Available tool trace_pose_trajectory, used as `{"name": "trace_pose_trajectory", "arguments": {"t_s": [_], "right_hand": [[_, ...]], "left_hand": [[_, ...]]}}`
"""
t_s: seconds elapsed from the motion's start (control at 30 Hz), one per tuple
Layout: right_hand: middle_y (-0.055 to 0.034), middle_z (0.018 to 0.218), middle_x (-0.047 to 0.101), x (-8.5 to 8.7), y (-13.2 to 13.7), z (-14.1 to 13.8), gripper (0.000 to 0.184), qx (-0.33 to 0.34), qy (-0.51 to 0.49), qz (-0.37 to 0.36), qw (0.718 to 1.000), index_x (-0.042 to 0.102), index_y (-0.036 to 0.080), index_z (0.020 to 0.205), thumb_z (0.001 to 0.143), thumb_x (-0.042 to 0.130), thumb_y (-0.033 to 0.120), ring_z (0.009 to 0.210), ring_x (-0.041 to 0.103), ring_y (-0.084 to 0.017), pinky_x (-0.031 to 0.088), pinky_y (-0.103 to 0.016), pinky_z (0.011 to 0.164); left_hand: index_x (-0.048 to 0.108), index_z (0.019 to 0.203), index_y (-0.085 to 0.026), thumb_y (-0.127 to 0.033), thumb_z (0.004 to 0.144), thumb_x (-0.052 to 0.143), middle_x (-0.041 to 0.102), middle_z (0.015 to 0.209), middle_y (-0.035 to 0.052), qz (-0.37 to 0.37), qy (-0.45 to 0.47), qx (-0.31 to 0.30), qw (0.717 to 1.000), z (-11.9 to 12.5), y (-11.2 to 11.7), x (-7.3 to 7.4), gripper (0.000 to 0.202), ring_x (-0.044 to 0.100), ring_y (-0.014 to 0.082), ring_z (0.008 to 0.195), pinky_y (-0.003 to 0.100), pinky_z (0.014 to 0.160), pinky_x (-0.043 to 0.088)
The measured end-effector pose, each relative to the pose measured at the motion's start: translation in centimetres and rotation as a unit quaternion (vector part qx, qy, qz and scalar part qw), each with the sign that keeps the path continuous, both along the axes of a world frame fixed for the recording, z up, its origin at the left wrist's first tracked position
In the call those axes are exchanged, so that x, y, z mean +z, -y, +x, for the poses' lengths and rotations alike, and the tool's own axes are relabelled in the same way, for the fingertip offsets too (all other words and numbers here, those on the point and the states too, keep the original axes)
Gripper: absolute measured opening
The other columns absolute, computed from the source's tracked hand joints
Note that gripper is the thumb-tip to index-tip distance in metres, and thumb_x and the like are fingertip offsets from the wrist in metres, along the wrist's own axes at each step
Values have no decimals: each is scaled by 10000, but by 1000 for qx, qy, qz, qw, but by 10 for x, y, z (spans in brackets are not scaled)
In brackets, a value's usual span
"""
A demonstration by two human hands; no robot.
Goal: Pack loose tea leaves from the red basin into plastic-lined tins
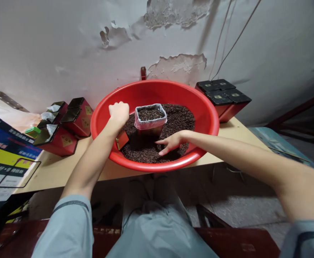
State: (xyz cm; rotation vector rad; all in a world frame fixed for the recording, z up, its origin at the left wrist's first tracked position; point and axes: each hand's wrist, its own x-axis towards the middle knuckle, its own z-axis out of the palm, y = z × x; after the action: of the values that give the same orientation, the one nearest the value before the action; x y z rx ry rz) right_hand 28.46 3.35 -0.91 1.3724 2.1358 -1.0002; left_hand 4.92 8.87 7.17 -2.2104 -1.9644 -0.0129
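Note:
A big red basin on the table holds a heap of dark loose tea leaves. In the middle of the heap stands a small square tin lined with a clear bag, filled with the same leaves. My left hand is closed in a fist just left of the tin, above a small red and gold box piece lying in the basin. My right hand lies open, fingers spread, on the leaves in front of the tin.
Open red tins with bag liners stand left of the basin, closed dark-lidded red tins at its right. Printed cardboard lies at far left. A peeling wall is right behind. The wooden table edge is near my knees.

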Motion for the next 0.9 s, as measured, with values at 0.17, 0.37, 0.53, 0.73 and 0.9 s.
{"name": "trace_pose_trajectory", "arguments": {"t_s": [0.17,0.37,0.53,0.73,0.9], "right_hand": [[-284,1638,476,-7,28,-54,984,114,91,30,989,306,132,1718,927,710,556,1132,756,-380,654,-436,810],[-223,1306,747,-3,36,-50,561,169,24,100,980,620,100,1491,984,685,333,1061,767,-329,593,-369,810],[-167,1186,778,14,28,-32,330,198,-42,140,969,742,147,1293,1047,587,303,987,732,-279,533,-361,829],[-93,1061,776,68,-3,-10,219,154,-123,219,956,750,185,1119,1034,568,272,910,685,-206,502,-315,821],[-79,1045,774,114,-38,-12,263,115,-126,315,934,728,203,1190,1036,564,339,857,674,-203,485,-319,781]], "left_hand": [[772,1300,-180,-147,841,625,762,1310,211,-196,-32,-5,980,-22,-14,-32,484,742,381,1202,448,966,613],[691,1433,-243,-91,846,595,743,1410,92,-267,-34,-91,959,-19,-19,-39,613,728,241,1253,246,1050,557],[695,1405,-190,-106,880,571,747,1387,132,-269,-44,-109,956,-12,-15,-35,546,738,257,1218,256,1024,566],[726,1324,-157,-109,850,593,767,1318,157,-279,-49,-116,952,-12,-17,-41,494,751,269,1156,261,929,590],[703,1359,-143,-128,854,601,752,1346,166,-288,-43,-122,949,-12,-20,-44,516,737,284,1192,266,939,583]]}}
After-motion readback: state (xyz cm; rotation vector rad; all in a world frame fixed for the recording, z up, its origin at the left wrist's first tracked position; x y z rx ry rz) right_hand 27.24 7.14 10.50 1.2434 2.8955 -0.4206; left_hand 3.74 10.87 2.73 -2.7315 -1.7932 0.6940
